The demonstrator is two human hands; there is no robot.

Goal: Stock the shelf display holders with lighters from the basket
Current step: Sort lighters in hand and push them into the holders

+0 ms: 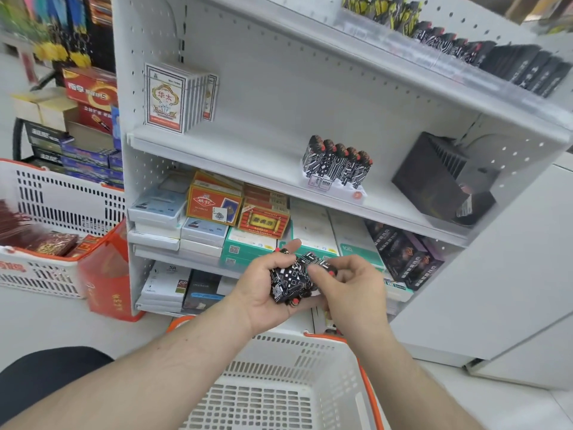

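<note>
Lighters, black with white circuit-like marks and red tops, are held in a bunch above the far rim of the basket, in front of the low shelves. The bunch is cupped in the left hand, whose fingers are curled round it with the thumb raised over the top. One lighter at the right of the bunch is pinched by the right hand between thumb and curled fingers. The two hands are touching through the bunch, near the middle of the view. The white basket with an orange rim is seen near, below the forearms; its slotted floor shows bare where it is in view. On the middle shelf, a clear holder is stood close to the front edge, with a row of five like lighters upright in it; bare shelf is left open to its left as far as the packs of cards at the far left, and a narrower gap to its right before a black display box. More lighters are lined along the front edge of the top shelf, at the far right. Boxes of goods are stacked on the shelves behind the hands. A second basket is set on the floor at the left, beside a red bag.
</note>
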